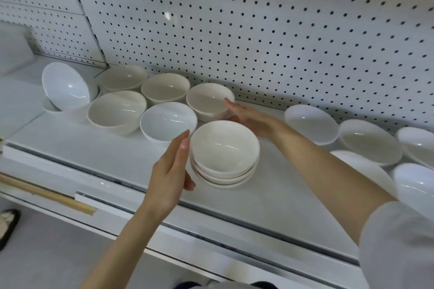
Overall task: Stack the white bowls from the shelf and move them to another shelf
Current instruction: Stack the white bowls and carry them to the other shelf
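Observation:
A stack of three white bowls [224, 155] stands on the white shelf [98, 148] near its middle. My left hand [170, 171] is flat against the stack's left side, fingers straight. My right hand [249, 117] reaches behind the stack with straight fingers and touches the right side of a single white bowl [207, 101] by the back wall. Several more single bowls stand to the left: a bright white one [166, 122], a cream one [116, 110], and others at the back [164, 87].
A tilted bowl [64, 87] leans at the far left. Shallow white dishes [311, 123] crowd the shelf's right end. A pegboard wall [258, 30] closes the back. Wooden sticks [47, 195] jut over the shelf's front rail at the lower left.

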